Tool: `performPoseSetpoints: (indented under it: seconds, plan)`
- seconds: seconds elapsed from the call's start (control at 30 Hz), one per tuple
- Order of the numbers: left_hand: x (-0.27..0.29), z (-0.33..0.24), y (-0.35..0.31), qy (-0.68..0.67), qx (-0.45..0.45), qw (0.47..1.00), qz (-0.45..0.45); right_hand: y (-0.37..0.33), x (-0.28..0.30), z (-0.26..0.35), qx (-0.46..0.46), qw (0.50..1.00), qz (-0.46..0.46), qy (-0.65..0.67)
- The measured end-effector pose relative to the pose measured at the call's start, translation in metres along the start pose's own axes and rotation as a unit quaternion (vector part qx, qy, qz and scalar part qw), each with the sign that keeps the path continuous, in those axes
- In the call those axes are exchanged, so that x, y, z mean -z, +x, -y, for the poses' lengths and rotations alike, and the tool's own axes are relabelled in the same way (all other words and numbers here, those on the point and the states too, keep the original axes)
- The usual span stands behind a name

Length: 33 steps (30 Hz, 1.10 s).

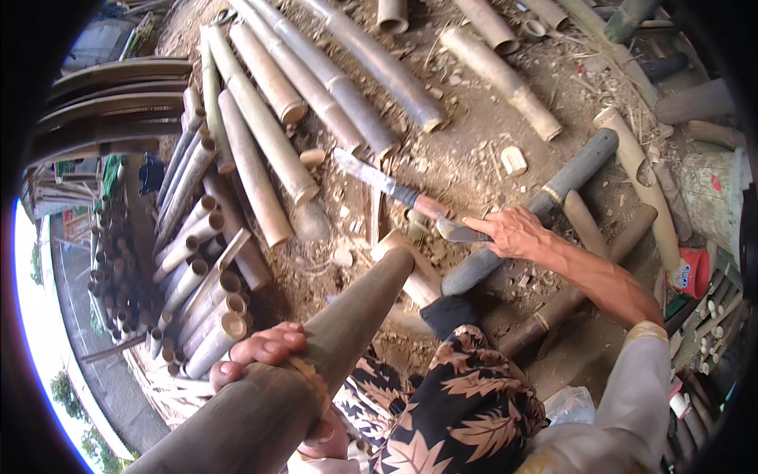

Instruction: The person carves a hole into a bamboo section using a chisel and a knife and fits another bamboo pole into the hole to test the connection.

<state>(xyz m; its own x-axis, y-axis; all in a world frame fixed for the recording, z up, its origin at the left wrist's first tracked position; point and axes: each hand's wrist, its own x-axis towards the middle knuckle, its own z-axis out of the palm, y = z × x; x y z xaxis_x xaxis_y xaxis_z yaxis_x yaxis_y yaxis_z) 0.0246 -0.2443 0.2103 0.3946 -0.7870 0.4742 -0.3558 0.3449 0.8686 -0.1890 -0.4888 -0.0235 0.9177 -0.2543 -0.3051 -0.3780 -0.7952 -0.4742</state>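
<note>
A thick bamboo pole slants up from the lower left edge, its far end above the work spot in the middle. My left hand is closed around it near a node, with fingers over the top and the thumb below. My right hand is closed on a short, curved grey knife, whose grip is mostly hidden in the fingers. Just left of that knife lies a machete with a dark-wrapped, reddish-brown handle, its blade over the chips. Below the right hand a dark bamboo pole lies on the diagonal.
Several cut bamboo lengths cover the ground ahead and left. Stacked tubes show their open ends at left. A red container stands at right beside thin sticks. Wood chips litter the dirt. My legs in leaf-patterned trousers are below.
</note>
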Motion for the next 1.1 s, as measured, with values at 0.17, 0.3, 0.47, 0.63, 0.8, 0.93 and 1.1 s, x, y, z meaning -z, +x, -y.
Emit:
performPoseSetpoints:
  seconds: [0.17, 0.3, 0.47, 0.63, 0.8, 0.93, 1.1]
  plan:
    - [0.006, 0.021, -0.005, -0.036, -0.034, 0.999, -0.008, 0.028, 0.007, -0.043, -0.204, 0.972, -0.096, 0.068]
    - [-0.008, 0.022, 0.0, -0.043, -0.06, 0.997, -0.033, 0.079, -0.022, -0.081, -0.284, 0.937, -0.201, -0.027]
    - [-0.008, 0.023, -0.01, -0.062, -0.004, 0.997, -0.052, 0.056, 0.007, 0.053, 0.157, 0.898, -0.176, 0.372]
    - [-0.019, 0.008, -0.003, -0.061, 0.027, 0.995, -0.071, 0.04, 0.038, 0.187, 0.345, 0.753, -0.334, 0.45]
    - [-0.009, 0.005, -0.02, -0.08, 0.034, 0.994, -0.07, 0.04, 0.031, 0.196, 0.307, 0.741, -0.365, 0.472]
    - [-0.019, 0.0, -0.026, -0.01, -0.02, 0.999, -0.038, 0.038, 0.029, 0.202, 0.325, 0.727, -0.385, 0.466]
    - [-0.006, 0.006, 0.001, -0.031, 0.018, 0.999, -0.014, 0.041, 0.031, 0.206, 0.276, 0.741, -0.412, 0.453]
